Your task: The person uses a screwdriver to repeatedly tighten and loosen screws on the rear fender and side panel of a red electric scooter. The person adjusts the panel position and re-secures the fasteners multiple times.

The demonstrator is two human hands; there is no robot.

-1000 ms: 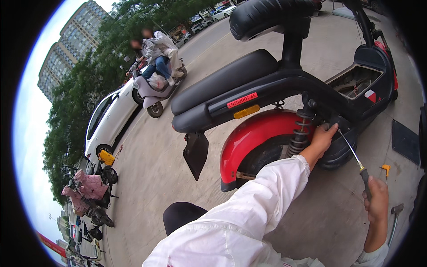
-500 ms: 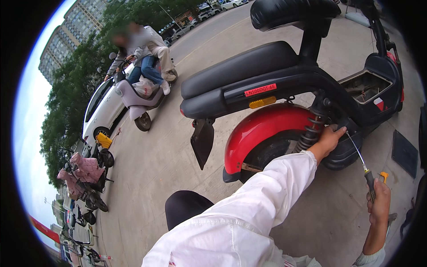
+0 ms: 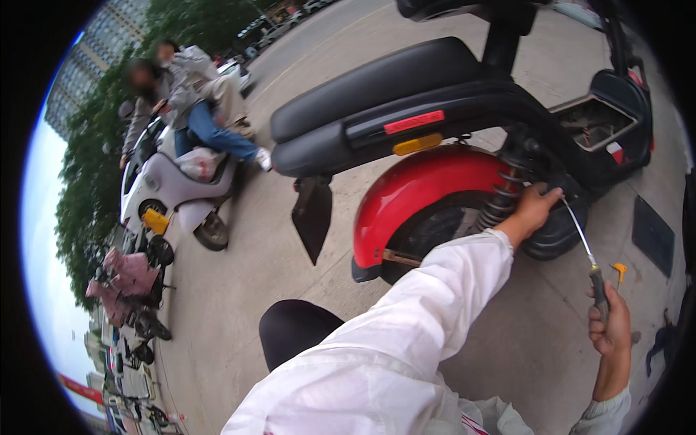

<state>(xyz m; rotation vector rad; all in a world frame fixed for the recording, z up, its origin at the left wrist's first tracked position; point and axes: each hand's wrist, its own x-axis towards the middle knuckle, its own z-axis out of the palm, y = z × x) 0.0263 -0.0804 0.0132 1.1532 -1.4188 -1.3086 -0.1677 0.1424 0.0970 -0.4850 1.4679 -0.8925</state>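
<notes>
A black and red electric scooter (image 3: 377, 109) stands before me, its rear wheel under a red fender (image 3: 406, 188). My right hand (image 3: 613, 322), at the lower right, is closed round the dark handle of a screwdriver (image 3: 580, 232). The shaft slants up to the scooter's lower frame, and its tip meets the fingertips of my left hand. Beside the coil-spring shock absorber (image 3: 499, 206), my left hand (image 3: 533, 210) reaches in with thumb and finger pinched at the frame. What those fingers grip is hidden.
On the paving right of the screwdriver lie a small orange object (image 3: 619, 271) and a dark flat panel (image 3: 652, 235). An opening (image 3: 594, 123) shows in the scooter's footboard. Two people ride a pale scooter (image 3: 170, 181) at left, near a white car and parked two-wheelers, one with a pink cover (image 3: 130, 275).
The two people on the pale scooter have come nearer, moving leftward. My view has shifted slightly. Both hands and the screwdriver keep about the same place at the scooter.
</notes>
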